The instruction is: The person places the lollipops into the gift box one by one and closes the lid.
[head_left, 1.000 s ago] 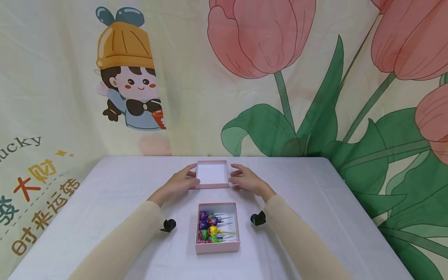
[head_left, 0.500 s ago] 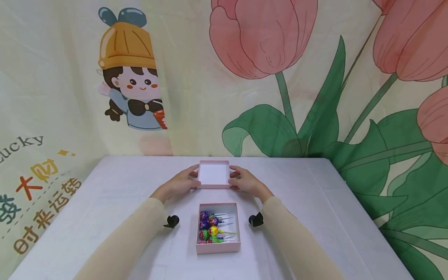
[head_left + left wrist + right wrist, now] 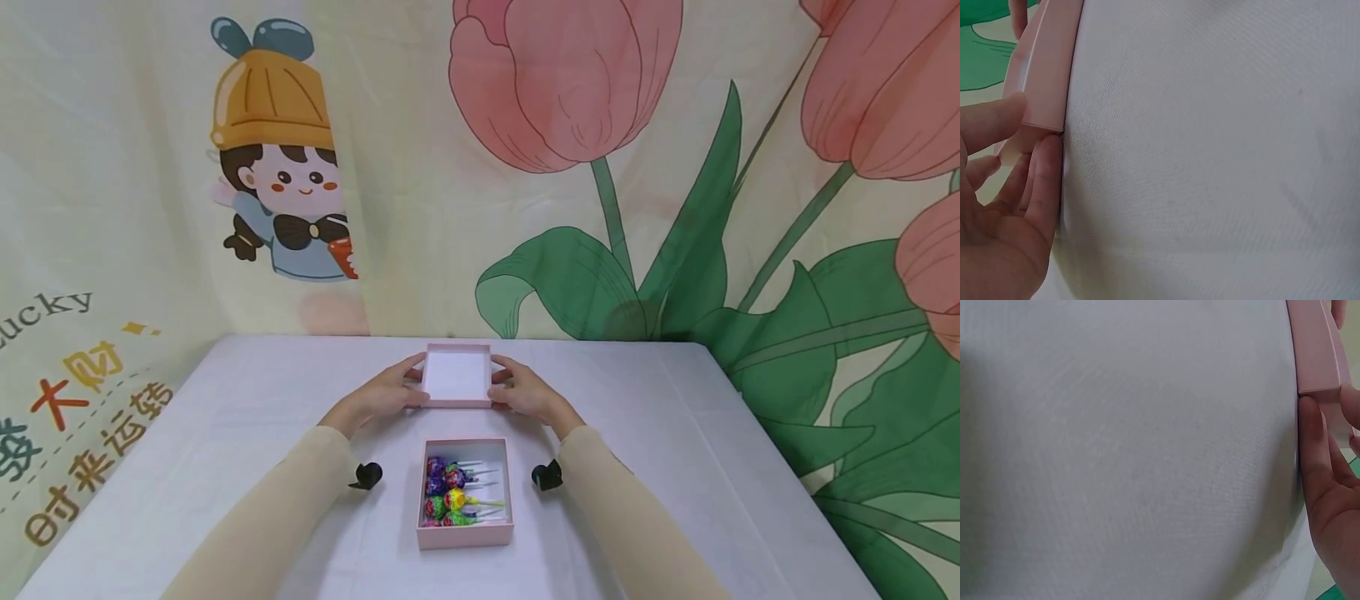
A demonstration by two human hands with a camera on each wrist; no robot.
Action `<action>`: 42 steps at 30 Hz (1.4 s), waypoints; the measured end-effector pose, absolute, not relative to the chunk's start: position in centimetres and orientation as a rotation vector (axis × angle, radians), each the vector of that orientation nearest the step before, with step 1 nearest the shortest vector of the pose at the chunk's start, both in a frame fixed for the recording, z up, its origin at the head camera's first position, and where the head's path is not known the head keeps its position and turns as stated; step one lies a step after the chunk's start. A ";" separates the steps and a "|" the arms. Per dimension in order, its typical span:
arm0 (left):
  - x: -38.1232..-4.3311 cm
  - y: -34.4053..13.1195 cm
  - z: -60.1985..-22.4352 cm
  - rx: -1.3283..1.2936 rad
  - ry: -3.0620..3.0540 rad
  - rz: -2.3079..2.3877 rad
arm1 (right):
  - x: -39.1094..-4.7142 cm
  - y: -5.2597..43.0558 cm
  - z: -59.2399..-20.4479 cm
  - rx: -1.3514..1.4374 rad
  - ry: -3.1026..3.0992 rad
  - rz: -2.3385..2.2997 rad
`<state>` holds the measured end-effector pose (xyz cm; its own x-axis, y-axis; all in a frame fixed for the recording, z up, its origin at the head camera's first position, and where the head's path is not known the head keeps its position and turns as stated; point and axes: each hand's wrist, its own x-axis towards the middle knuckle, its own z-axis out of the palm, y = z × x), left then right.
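A shallow pink box lid [image 3: 457, 375] lies with its white inside facing up near the far edge of the table. My left hand [image 3: 384, 387] holds its left side, the thumb [image 3: 997, 122] at the rim and the other fingers against the side wall. On the opposite side, my right hand [image 3: 528, 389] grips it in much the same way, one finger [image 3: 1314, 428] low by the corner. Nearer to me stands a pink box [image 3: 465, 535] with several wrapped lollipops [image 3: 455, 498] inside, their heads to the left and sticks to the right.
A white cloth [image 3: 645, 450] covers the table. Behind it hangs a printed backdrop [image 3: 420, 250] with tulips and a cartoon figure. Small black devices sit by both wrists, the left one [image 3: 367, 476] and the right one [image 3: 547, 475] flanking the lollipop box.
My right hand has moved left onto the lid's side, and both hands now hold the lid where a gap showed on the right before. The lollipop box has stayed in place.
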<state>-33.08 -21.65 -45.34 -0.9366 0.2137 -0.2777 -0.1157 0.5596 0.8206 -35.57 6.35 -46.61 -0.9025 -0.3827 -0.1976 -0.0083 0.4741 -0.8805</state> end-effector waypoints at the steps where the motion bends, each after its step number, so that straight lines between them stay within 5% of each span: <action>1: -33.1 -21.7 -45.3 0.090 2.450 1.331 | -35.6 6.3 -46.6 -0.331 2.353 -1.412; 21: -32.2 -21.8 -46.2 0.149 2.510 1.409 | -34.8 6.3 -46.7 -0.371 2.404 -1.449; 42: -28.1 -19.3 -43.3 0.304 2.624 1.506 | -31.0 8.9 -42.5 -0.530 2.583 -1.461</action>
